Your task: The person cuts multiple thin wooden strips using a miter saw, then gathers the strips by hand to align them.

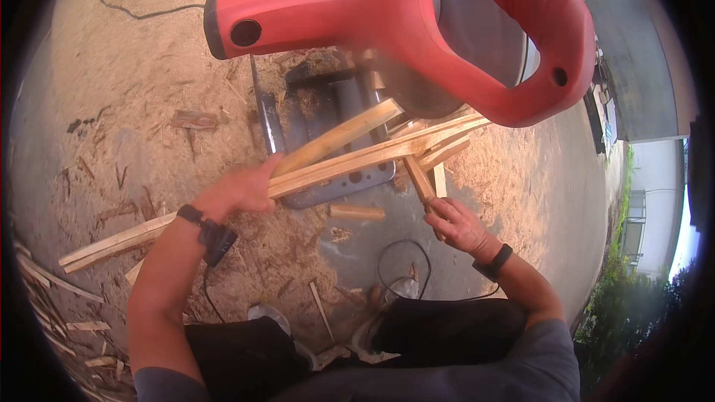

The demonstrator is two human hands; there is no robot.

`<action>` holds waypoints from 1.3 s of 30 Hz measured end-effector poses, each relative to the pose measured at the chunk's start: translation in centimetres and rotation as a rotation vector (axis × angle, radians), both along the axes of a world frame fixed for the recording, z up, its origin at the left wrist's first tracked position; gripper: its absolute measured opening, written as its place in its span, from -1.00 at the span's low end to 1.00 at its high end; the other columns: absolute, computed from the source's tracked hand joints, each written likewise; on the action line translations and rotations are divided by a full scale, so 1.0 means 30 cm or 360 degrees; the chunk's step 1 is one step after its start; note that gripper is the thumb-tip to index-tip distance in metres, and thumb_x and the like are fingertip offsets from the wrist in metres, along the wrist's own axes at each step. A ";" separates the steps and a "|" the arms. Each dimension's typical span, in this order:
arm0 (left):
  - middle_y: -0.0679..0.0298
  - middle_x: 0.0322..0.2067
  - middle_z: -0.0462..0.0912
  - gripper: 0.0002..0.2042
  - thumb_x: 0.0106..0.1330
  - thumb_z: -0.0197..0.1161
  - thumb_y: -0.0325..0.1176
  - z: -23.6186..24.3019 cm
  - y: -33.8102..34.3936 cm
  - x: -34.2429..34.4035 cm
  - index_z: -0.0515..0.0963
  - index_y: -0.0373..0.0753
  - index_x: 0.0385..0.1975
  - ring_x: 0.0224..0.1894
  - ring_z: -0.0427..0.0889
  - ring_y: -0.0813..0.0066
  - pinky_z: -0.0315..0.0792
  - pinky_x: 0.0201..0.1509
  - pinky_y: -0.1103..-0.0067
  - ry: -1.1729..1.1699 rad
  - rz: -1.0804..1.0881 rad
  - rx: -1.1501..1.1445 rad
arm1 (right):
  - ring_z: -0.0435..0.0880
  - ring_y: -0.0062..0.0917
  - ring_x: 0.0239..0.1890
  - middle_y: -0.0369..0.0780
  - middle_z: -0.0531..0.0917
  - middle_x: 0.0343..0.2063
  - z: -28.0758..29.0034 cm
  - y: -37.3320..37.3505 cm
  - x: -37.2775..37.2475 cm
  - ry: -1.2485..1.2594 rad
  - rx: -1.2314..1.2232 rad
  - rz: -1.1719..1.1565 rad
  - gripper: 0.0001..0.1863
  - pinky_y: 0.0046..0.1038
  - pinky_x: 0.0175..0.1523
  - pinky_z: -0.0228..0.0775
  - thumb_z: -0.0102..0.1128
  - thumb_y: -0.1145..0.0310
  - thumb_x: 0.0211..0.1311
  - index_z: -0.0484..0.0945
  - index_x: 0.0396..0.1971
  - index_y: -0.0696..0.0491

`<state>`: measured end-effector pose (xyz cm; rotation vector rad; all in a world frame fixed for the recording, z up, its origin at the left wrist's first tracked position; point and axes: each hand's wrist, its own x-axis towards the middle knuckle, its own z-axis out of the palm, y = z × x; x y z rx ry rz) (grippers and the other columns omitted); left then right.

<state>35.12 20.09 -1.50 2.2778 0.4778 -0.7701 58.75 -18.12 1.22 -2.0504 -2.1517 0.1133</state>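
Sawdust-strewn ground [112, 67], green bushes [625, 290], sunlit building wall [655, 178]

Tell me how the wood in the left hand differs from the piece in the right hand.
The left hand grips a bundle of long pale strips that stretches from behind the wrist to under the red saw; the right hand holds one short piece. The long strips lie nearly level across the saw's metal base; the short piece stands steeply, its top against them. The short piece looks more reddish. Both are thin sawn wood.

Warm, hazy daylight washed the scene in a pinkish cast. The red saw [402, 22] close to the lens was soft and blurred. Fisheye bending curved the edges, and black vignette ringed the frame.
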 end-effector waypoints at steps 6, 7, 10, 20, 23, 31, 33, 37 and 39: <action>0.02 -0.16 0.62 -0.19 -0.08 0.35 -0.31 0.025 0.013 0.003 0.14 -0.05 0.27 -0.10 0.62 0.02 0.50 -0.07 0.26 -0.0075 0.0023 -0.0028 | 0.58 -0.34 -0.10 -0.20 0.54 0.01 -0.146 0.100 0.015 -0.0038 -0.0103 0.0101 -0.57 -0.39 -0.14 0.55 0.32 0.33 -0.21 0.53 -0.19 -0.05; 0.02 -0.15 0.62 -0.20 -0.08 0.35 -0.32 0.034 0.015 0.007 0.15 -0.05 0.27 -0.10 0.62 0.01 0.50 -0.06 0.26 -0.0004 0.0055 -0.0058 | 0.59 -0.30 -0.11 -0.18 0.54 0.01 -0.149 0.112 0.043 -0.0247 -0.0076 -0.0004 -0.60 -0.35 -0.15 0.54 0.29 0.38 -0.13 0.52 -0.17 -0.02; -0.01 -0.27 0.62 -0.16 -0.13 0.38 -0.30 0.002 0.030 -0.011 0.13 0.05 0.25 -0.21 0.63 -0.02 0.50 -0.15 0.25 -0.0172 0.0058 -0.0011 | 0.59 -0.22 -0.10 -0.13 0.55 0.00 -0.124 0.113 0.167 -0.0329 0.0025 -0.0545 -0.66 -0.30 -0.12 0.53 0.24 0.45 -0.04 0.52 -0.17 0.04; -0.02 -0.17 0.62 -0.21 -0.02 0.35 -0.32 0.003 -0.005 0.020 0.14 -0.06 0.29 -0.10 0.63 0.02 0.50 -0.05 0.27 0.0031 -0.0012 0.0098 | 0.60 -0.28 -0.10 -0.14 0.53 0.03 -0.086 0.043 -0.053 0.0101 -0.0029 0.0252 -0.67 -0.33 -0.11 0.54 0.27 0.46 -0.09 0.52 -0.22 -0.01; -0.03 -0.17 0.62 -0.14 -0.03 0.37 -0.31 -0.048 0.016 0.002 0.08 -0.03 0.34 -0.12 0.63 0.02 0.50 -0.04 0.28 -0.0038 -0.0023 0.0070 | 0.59 -0.30 -0.12 -0.14 0.53 0.04 -0.109 0.143 -0.049 0.0112 0.0057 0.0261 -0.64 -0.35 -0.11 0.53 0.29 0.43 -0.10 0.51 -0.19 -0.02; -0.08 -0.06 0.58 0.03 -0.08 0.41 -0.28 -0.054 0.002 -0.017 -0.10 -0.21 0.42 -0.03 0.59 0.00 0.48 0.06 0.31 -0.0110 0.0185 0.0008 | 0.59 -0.19 -0.12 -0.09 0.52 -0.01 -0.084 0.050 0.151 -0.0239 -0.0093 -0.0630 -0.64 -0.27 -0.08 0.50 0.19 0.50 0.02 0.47 -0.11 0.03; -0.09 -0.05 0.58 0.03 -0.09 0.42 -0.25 -0.054 0.005 -0.064 -0.07 -0.21 0.42 -0.02 0.59 0.00 0.47 0.08 0.32 -0.0186 0.0236 0.0004 | 0.59 -0.23 -0.16 -0.13 0.53 -0.06 -0.069 0.013 0.139 -0.0196 -0.0058 -0.0653 -0.67 -0.28 -0.13 0.51 0.17 0.52 0.01 0.49 -0.15 0.00; -0.13 -0.13 0.59 0.01 -0.11 0.44 -0.17 0.004 0.040 -0.162 -0.01 -0.17 0.40 -0.08 0.61 0.00 0.46 0.05 0.34 -0.0103 0.0281 -0.0157 | 0.62 -0.24 -0.19 -0.19 0.53 -0.09 0.031 -0.051 0.078 -0.0125 -0.0031 -0.0764 -0.66 -0.29 -0.19 0.54 0.21 0.52 -0.04 0.50 -0.18 -0.03; -0.12 -0.13 0.59 -0.05 -0.10 0.43 -0.17 -0.082 0.069 -0.240 0.07 -0.18 0.35 -0.09 0.61 0.00 0.47 0.03 0.33 -0.0134 0.0315 -0.0103 | 0.64 -0.24 -0.18 -0.20 0.54 -0.08 0.111 -0.049 0.050 -0.0032 -0.0038 -0.0812 -0.65 -0.29 -0.19 0.55 0.23 0.52 -0.05 0.50 -0.18 -0.04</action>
